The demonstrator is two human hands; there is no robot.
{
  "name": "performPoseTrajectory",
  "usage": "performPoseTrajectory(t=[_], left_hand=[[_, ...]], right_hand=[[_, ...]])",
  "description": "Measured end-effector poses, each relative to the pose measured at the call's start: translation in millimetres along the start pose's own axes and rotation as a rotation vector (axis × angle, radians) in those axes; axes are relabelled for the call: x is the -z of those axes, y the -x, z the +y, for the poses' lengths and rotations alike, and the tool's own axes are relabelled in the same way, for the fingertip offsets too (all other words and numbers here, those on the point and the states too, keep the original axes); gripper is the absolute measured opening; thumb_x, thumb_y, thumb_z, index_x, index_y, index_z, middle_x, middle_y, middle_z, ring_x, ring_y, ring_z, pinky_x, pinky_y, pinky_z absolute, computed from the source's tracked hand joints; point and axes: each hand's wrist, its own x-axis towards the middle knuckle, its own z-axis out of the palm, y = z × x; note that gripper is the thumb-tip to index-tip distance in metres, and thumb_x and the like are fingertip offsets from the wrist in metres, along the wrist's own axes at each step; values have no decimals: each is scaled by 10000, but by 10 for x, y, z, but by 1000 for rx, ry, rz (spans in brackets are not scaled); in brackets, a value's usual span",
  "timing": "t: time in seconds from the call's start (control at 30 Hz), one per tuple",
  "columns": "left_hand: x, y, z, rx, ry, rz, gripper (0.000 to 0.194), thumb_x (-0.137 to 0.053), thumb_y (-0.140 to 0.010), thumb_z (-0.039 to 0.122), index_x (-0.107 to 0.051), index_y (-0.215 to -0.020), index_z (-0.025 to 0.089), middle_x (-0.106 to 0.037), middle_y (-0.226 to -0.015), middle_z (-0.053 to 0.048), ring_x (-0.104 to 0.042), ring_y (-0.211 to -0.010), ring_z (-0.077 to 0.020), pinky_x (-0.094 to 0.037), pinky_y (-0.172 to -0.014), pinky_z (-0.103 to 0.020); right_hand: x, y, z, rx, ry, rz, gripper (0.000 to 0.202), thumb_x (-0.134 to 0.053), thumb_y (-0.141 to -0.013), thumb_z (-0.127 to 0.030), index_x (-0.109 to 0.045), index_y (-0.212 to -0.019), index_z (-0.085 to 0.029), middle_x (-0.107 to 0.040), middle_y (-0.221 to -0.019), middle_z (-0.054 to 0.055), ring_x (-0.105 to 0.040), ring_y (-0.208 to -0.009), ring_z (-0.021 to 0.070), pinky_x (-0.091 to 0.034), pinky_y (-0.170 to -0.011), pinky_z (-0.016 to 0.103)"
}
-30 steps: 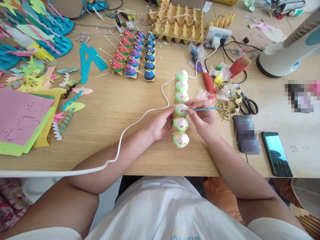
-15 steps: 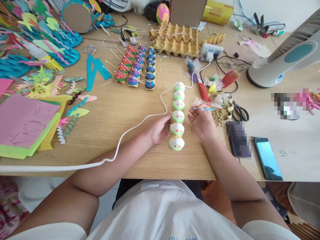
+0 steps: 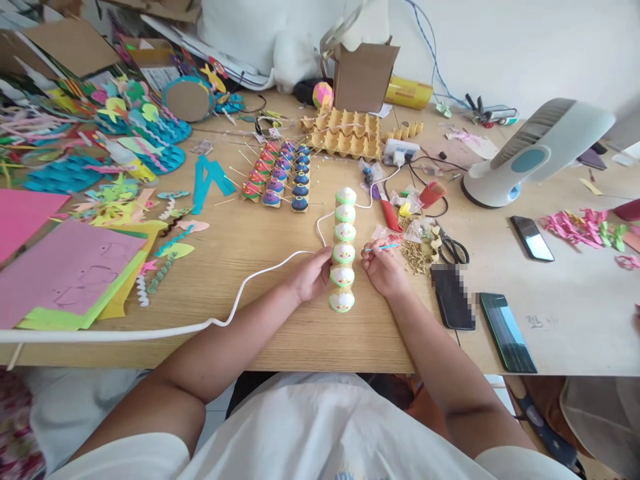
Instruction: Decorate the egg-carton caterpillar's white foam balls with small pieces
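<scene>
A strip of egg carton cups, painted white with light green rims and small faces, runs lengthwise away from me. My left hand grips its left side, the thumb by the middle cups and the other fingers partly hidden. Just right of the strip, my right hand pinches a thin blue stick, apart from the cups; its tip is too small to make out. Farther off stand painted egg carton strips in red, purple and dark blue, with thin sticks poking out.
A white cord crosses the table and passes behind the strip. To the right are scissors, phones and a white fan. Coloured paper and craft pieces cover the left. Bare egg cartons lie at the back.
The view has tilted up, showing more of the table's back. The blue stick is angled differently in my right hand, which has come closer to the strip. My left hand keeps its hold.
</scene>
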Motion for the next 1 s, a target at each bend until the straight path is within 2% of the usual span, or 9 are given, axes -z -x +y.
performPoseTrajectory(t=[0.17,0.27,0.4,0.57,0.67,0.77,0.9,1.0], left_hand=[[38,-56,-6,40,12,13,263,-500,-1130,258,-701,-1001,148,-787,-852,-40,-754,-682,-150,-612,-692,-269],[51,-83,-7,61,34,19,243,-513,-1129,282,-704,-1042,159,-785,-850,-30,-748,-679,-151,-617,-716,-285],[33,-104,-30,34,48,60,226,-509,-1129,278,-694,-1061,167,-782,-861,-17,-740,-689,-136,-606,-729,-268],[-69,-90,-49,-11,7,88,239,-490,-1127,265,-674,-1006,170,-739,-801,-14,-737,-689,-162,-627,-791,-320],[-162,-77,-23,22,-23,115,271,-450,-1135,271,-658,-990,174,-724,-775,-10,-743,-727,-177,-635,-799,-344],[-257,-90,22,67,-12,125,283,-458,-1141,326,-669,-1020,181,-723,-758,5,-715,-674,-160,-624,-774,-330],[-356,-150,89,71,-40,102,325,-434,-1153,346,-674,-1009,182,-722,-739,11,-673,-593,-139,-552,-664,-275],[-389,-205,135,33,-44,83,304,-450,-1149,325,-682,-1017,180,-741,-761,8,-697,-621,-136,-546,-664,-258]], right_hand=[[10,-3,18,4,-28,25,355,-962,-731,-325,-629,-825,-247,-673,-740,-54,-608,-678,85,-494,-591,180],[23,-21,29,9,-38,43,386,-988,-692,-338,-637,-817,-237,-654,-686,-56,-603,-655,80,-492,-579,168],[28,-37,35,22,-39,43,365,-966,-727,-315,-623,-821,-236,-643,-673,-59,-604,-642,75,-496,-572,159],[14,-42,47,29,-53,65,343,-946,-745,-267,-615,-830,-240,-639,-651,-64,-611,-627,76,-503,-562,153],[8,-43,56,28,-69,85,335,-943,-749,-263,-619,-831,-241,-643,-638,-65,-606,-611,75,-497,-548,147],[5,-55,44,30,-96,115,353,-958,-726,-276,-622,-824,-237,-670,-652,-62,-615,-608,70,-508,-554,147],[-41,-121,-42,71,-137,181,321,-939,-752,-283,-630,-835,-250,-735,-748,-68,-682,-686,79,-563,-631,181],[-128,-226,-126,82,-160,212,281,-914,-768,-260,-646,-851,-271,-792,-853,-70,-780,-898,126,-603,-770,248]])
